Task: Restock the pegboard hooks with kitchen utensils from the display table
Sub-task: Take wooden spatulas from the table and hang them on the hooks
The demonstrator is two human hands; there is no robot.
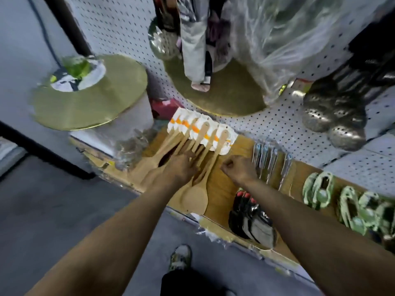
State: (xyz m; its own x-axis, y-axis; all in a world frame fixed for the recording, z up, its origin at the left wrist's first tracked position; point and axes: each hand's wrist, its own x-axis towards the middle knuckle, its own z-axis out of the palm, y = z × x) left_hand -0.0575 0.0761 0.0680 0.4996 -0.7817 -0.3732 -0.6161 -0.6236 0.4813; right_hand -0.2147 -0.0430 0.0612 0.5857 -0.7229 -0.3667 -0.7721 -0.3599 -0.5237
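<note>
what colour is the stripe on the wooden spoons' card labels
Orange, across the white card labels at the top of the wooden spoons; the head view, the only one, shows it.

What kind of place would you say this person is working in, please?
Most likely a shop's kitchenware aisle. A white pegboard wall carries hanging metal skimmers, and the display table below holds rows of identical carded wooden spoons and packaged tools.

Your left hand [178, 167] and right hand [239, 168] are bare, no gloves, rings or watch, and both forearms run uncovered with no sleeve in view. Below your arms, a worn, mottled grey shoe [180, 258] shows, with a dark trouser leg [188, 284] just beneath it.
</note>
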